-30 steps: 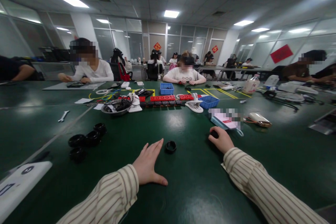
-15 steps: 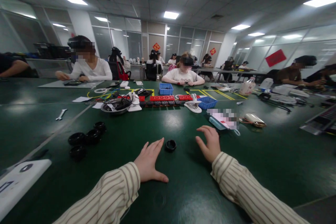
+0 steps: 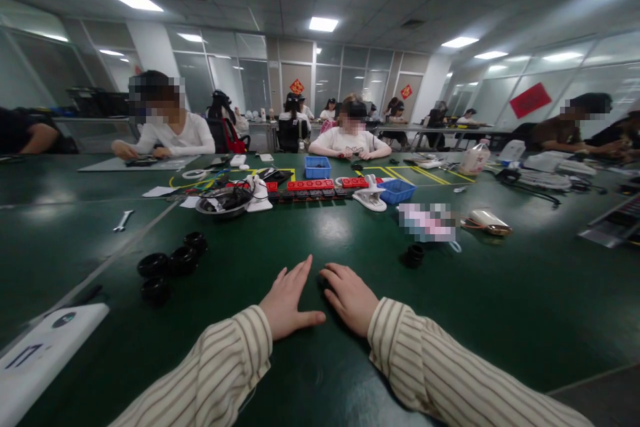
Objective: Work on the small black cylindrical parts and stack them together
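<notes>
My left hand (image 3: 289, 300) rests low over the green table (image 3: 240, 360), fingers stretched out and thumb apart, holding nothing. Just right of it, my right hand (image 3: 353, 297) bends its fingers and thumb around a small black ring-shaped part (image 3: 324, 283), most of which is covered by the hand. Beyond my right hand stands another black ring-shaped part (image 3: 414, 255). Toward the left, several similar black parts (image 3: 183, 259) form a loose cluster on the table.
A wrench (image 3: 123, 220) lies at the left, beyond a white device (image 3: 55, 353). Across the table are a metal bowl (image 3: 225, 202), red power strips (image 3: 310, 185), a white clip stand (image 3: 371, 197) and blue bins (image 3: 397, 191). Co-workers sit opposite.
My right hand has moved left from beside the black ring-shaped part and closed over it. The black part beyond that hand now shows plainly. My left hand stays spread, nearly in place.
</notes>
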{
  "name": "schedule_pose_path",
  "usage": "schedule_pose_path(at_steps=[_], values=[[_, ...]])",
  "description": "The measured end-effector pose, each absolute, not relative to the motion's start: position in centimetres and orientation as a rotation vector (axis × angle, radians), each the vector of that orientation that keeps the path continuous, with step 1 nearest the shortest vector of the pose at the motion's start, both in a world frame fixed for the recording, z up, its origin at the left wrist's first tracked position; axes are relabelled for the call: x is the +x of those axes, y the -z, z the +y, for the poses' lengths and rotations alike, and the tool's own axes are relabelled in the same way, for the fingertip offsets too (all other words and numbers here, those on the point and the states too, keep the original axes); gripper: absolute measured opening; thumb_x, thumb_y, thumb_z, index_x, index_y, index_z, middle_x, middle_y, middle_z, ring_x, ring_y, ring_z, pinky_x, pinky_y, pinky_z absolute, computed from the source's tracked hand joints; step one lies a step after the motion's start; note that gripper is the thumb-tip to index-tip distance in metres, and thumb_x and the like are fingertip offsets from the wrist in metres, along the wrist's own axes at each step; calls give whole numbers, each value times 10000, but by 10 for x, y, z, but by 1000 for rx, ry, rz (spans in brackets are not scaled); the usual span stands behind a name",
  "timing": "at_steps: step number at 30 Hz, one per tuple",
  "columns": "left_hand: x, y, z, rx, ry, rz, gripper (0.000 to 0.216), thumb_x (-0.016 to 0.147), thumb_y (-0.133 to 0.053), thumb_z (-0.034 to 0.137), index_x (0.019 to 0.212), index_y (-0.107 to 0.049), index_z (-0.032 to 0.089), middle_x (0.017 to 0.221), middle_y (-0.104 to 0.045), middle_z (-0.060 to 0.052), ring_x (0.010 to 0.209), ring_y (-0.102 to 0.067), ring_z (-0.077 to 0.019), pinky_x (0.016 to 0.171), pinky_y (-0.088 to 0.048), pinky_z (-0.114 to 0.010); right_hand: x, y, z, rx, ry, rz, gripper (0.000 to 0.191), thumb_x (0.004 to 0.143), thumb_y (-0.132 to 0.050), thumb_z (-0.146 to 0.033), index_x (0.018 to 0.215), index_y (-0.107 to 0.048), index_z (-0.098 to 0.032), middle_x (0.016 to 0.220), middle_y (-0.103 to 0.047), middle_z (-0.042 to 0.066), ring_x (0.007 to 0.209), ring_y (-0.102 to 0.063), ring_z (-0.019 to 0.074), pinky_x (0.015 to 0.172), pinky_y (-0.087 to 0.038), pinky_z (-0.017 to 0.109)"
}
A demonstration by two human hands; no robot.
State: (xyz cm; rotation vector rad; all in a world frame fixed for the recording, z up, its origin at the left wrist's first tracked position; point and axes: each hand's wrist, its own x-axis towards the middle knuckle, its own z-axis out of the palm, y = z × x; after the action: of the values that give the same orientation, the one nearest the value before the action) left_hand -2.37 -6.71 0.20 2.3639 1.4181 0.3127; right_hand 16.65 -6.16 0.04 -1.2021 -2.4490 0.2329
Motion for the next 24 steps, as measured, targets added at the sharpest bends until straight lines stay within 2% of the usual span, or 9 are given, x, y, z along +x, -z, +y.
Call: schedule_pose_path(at_steps=[6, 10, 13, 17, 21, 24], values=[[-22, -5, -69, 2353, -269, 1430, 985, 717, -489, 639, 1401, -3, 122, 1448, -180, -142, 1324, -185, -251, 1080, -112, -478, 228, 3, -89, -1358, -179, -2402, 323, 859, -400, -256, 1167, -484, -209, 1220, -487, 95, 1121, -458, 232, 999, -308, 469], [-19, -8, -71, 2351, -255, 1478, 966, 720, -481, 643, 1402, -39, 120, 1434, -229, -137, 1315, -215, -251, 1080, -122, -475, 276, 10, -94, -1584, 33, -2264, 329, 847, -400, -296, 1141, -513, -200, 1138, -540, 96, 1040, -484, 251, 891, -396, 430], [-18, -7, -72, 2358, -278, 1502, 941, 730, -480, 630, 1402, -53, 129, 1430, -242, -133, 1311, -230, -248, 1080, -133, -466, 305, 11, -89, -1745, 211, -2114, 322, 818, -415, -331, 1065, -560, -183, 1026, -591, 101, 890, -514, 267, 771, -424, 425], [-18, -5, -72, 2356, -288, 1513, 922, 739, -475, 628, 1403, -61, 140, 1426, -256, -130, 1307, -241, -249, 1077, -148, -463, 328, -9, -64, -1618, 362, -1875, 337, 775, -457, -374, 1009, -560, -154, 973, -586, 113, 837, -512, 264, 755, -406, 418], [-18, -5, -72, 2343, -285, 1536, 915, 745, -472, 628, 1404, -52, 151, 1428, -254, -122, 1309, -238, -245, 1079, -150, -458, 333, -28, -26, -1389, 272, -1326, 430, 755, -520, -406, 1097, -492, -147, 1058, -512, 126, 902, -503, 243, 790, -411, 386], [-17, -6, -72, 2323, -264, 1549, 908, 750, -467, 635, 1404, -51, 163, 1431, -251, -111, 1309, -234, -253, 1079, -157, -464, 331, -23, -6, -1324, 48, -1080, 436, 720, -571, -408, 1062, -471, -155, 1010, -505, 101, 822, -532, 201, 737, -442, 357]])
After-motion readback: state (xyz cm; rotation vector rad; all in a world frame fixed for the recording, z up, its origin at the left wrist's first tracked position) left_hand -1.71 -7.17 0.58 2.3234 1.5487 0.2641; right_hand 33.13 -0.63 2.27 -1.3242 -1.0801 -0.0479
